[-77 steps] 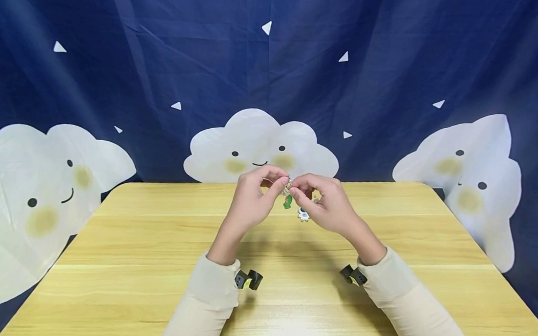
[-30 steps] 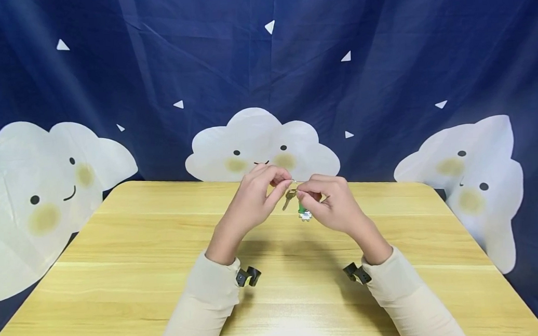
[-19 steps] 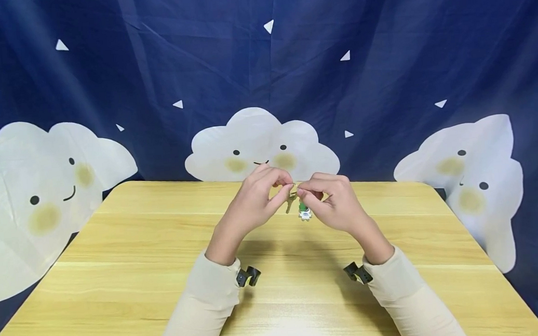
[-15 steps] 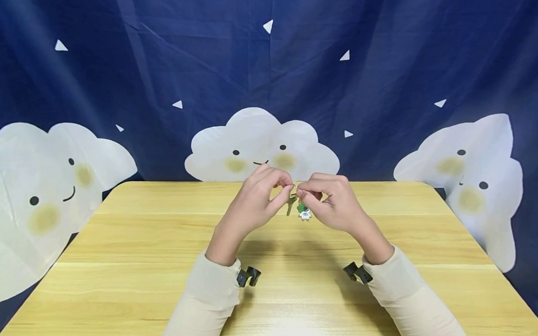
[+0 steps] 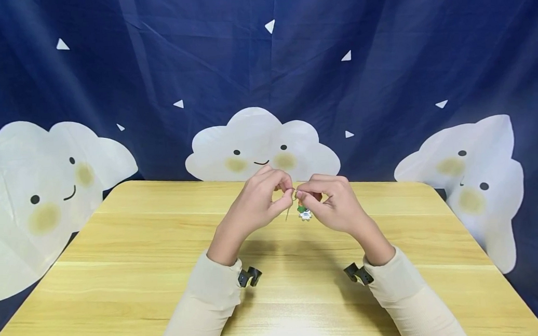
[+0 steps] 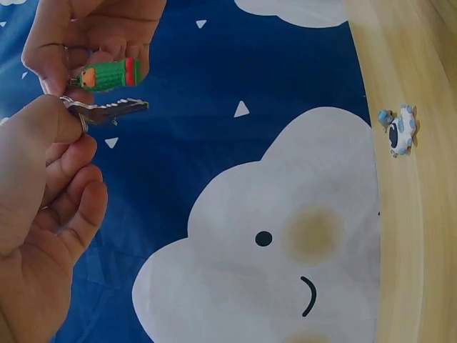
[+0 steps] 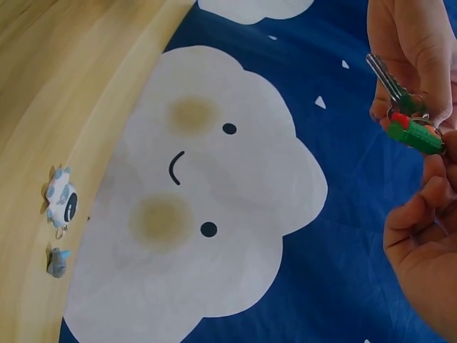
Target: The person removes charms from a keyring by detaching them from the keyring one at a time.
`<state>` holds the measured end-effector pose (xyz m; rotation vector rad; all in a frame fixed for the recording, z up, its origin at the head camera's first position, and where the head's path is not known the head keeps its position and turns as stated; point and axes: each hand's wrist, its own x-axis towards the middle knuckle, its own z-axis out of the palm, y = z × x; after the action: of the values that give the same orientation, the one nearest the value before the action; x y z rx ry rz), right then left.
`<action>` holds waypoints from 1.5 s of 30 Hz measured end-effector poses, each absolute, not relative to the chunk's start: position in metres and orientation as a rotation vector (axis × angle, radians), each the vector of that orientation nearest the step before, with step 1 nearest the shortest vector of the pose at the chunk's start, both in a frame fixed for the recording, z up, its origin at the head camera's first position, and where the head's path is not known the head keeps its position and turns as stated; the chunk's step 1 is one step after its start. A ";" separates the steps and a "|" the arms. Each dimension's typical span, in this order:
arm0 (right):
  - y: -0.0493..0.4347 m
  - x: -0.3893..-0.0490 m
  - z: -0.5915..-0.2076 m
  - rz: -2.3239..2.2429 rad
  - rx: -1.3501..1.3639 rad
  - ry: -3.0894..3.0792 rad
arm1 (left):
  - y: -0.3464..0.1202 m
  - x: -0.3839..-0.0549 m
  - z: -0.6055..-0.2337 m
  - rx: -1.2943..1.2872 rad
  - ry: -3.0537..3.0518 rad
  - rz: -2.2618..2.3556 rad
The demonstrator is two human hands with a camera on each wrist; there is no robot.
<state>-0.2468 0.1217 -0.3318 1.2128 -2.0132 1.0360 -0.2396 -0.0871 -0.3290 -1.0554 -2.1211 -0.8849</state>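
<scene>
Both hands are raised together over the far middle of the wooden table (image 5: 129, 250). My left hand (image 5: 257, 206) pinches the head of a silver key (image 6: 114, 109) between thumb and forefinger. The right hand (image 5: 333, 205) pinches the small key ring (image 6: 71, 106) where a green and red charm (image 6: 107, 73) hangs. In the right wrist view the key (image 7: 388, 73) points up and the green charm (image 7: 414, 136) sits just below it. A white and blue charm (image 6: 400, 130) lies loose on the table, apart from both hands.
A small grey-blue piece (image 7: 56, 263) lies beside the white charm (image 7: 61, 204) near the table's far edge. A dark blue cloth with white clouds (image 5: 260, 148) hangs right behind the table. Bare wood spreads to the left, right and front.
Both hands have stayed pinched together at the same spot. The key between them has swung from slanting out to hanging thin and lower.
</scene>
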 end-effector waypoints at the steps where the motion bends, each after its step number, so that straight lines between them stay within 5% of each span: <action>1: 0.122 -0.247 -0.332 1.034 1.215 -2.014 | -0.087 -0.240 -0.329 -1.055 -2.118 -0.889; 45: 0.133 -0.251 -0.329 1.416 1.229 -2.088 | -0.089 -0.234 -0.320 -1.209 -2.100 -0.879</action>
<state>-0.2506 0.1333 -0.3290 1.2294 -2.0883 1.4160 -0.2344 -0.0890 -0.3204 -1.2087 -2.1003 -0.8786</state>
